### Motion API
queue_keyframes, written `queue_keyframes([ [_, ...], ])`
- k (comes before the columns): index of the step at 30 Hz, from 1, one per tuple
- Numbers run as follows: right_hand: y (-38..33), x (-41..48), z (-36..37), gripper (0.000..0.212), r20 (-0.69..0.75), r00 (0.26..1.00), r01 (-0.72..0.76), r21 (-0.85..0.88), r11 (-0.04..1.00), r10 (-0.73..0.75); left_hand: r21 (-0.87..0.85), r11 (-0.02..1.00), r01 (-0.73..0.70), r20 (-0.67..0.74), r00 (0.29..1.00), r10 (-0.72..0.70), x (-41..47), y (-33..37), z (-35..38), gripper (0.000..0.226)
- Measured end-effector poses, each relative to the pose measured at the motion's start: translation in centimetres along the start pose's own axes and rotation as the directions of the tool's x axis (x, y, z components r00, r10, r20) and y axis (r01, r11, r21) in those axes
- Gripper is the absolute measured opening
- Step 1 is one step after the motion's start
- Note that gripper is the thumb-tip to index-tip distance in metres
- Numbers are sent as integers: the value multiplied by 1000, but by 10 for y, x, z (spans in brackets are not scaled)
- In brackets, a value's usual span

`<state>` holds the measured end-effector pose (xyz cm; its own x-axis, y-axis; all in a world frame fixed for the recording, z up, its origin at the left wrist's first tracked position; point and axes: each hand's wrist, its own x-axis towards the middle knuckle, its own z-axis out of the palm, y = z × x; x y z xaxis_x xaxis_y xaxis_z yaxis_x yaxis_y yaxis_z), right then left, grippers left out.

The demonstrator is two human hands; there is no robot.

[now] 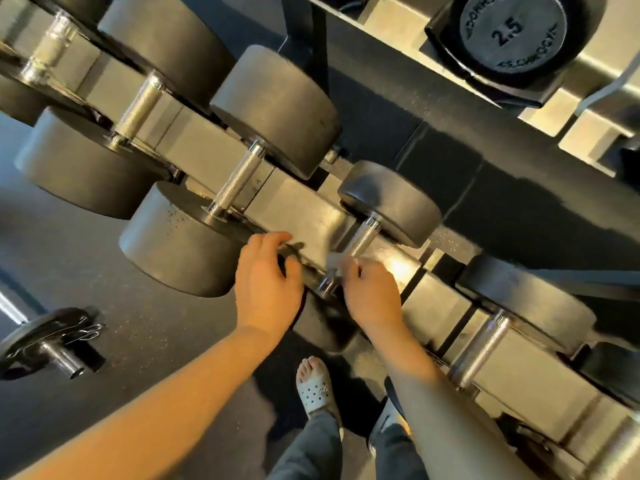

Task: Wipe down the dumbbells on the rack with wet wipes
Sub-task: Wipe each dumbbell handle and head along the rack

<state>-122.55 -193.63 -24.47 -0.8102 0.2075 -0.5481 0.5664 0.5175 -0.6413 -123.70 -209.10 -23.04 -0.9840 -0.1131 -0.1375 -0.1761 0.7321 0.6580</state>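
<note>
Wiping appears mid-course: right hand (372, 292) pinches a wet wipe (334, 263) against the handle of the small dumbbell (389, 202) on the rack (301, 209), left hand (266, 282) loosely curled and empty beside it, neighbouring dumbbells (277, 105) unverifiable as cleaned.

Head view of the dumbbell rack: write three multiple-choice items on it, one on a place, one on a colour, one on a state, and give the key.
1. Where does the dumbbell marked 2.5 sit?
A. on the floor
B. on the upper rail of the rack
C. in the person's left hand

2. What colour is the shoe seen below the hands?
A. white
B. red
C. blue

3. What is the right hand doing?
A. hanging empty
B. gripping a weight plate
C. pinching a wipe at a dumbbell handle

Key: 1 B, its numbered end rests on the upper rail at top right. 2 A, the perforated clog is white. 3 C, the fingers hold the pale wipe at the near end of the chrome handle.
</note>
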Motion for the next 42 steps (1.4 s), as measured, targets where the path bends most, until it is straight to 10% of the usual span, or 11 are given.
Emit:
queue_keyframes([
  [4, -4, -5, -9, 32, 96, 991, 85, 40, 996, -89, -34, 967, -253, 358, 900, 248, 18, 23, 3, 28],
  [8, -13, -4, -26, 27, 223, 964, 135, 59, 989, -145, -233, 953, 196, 535, 844, -43, 29, 46, 12, 21],
  [13, -26, -7, -70, 27, 376, 920, 126, -7, 992, -114, -231, 930, 287, 502, 853, -139, 39, 41, 11, 19],
  [19, -52, 29, -125, 25, -267, 891, 355, -94, 930, -367, -415, 863, 289, 301, 939, -169, 49, 56, 39, 13],
  [21, -56, 55, -114, 25, -303, 867, 366, -152, 918, -395, -505, 796, 335, 338, 925, -174, 41, 72, 56, 14],
  [25, -45, 87, -80, 36, -374, 841, 300, -279, 912, -391, -229, 971, 65, 30, 998, -59, 25, 75, 84, 12],
  [29, -37, 90, -75, 36, -436, 793, 296, -333, 895, -425, -239, 966, 102, 110, 991, -78, 19, 72, 89, 19],
  [32, -37, 91, -76, 35, -415, 795, 301, -364, 881, -443, -340, 848, 405, 414, 875, -252, 41, 80, 76, 14],
  [36, -39, 88, -78, 33, -390, 802, 305, -386, 871, -454, -250, 421, 872, 803, 430, -412, 88, 58, 58, 70],
  [39, -39, 88, -78, 34, -371, 808, 304, -401, 864, -457, -285, 601, 747, 705, 588, -397, 83, 71, 62, 16],
  [42, -39, 89, -80, 31, -339, 822, 300, -425, 854, -457, -267, 898, 351, 493, 850, -186, 45, 81, 67, 25],
])
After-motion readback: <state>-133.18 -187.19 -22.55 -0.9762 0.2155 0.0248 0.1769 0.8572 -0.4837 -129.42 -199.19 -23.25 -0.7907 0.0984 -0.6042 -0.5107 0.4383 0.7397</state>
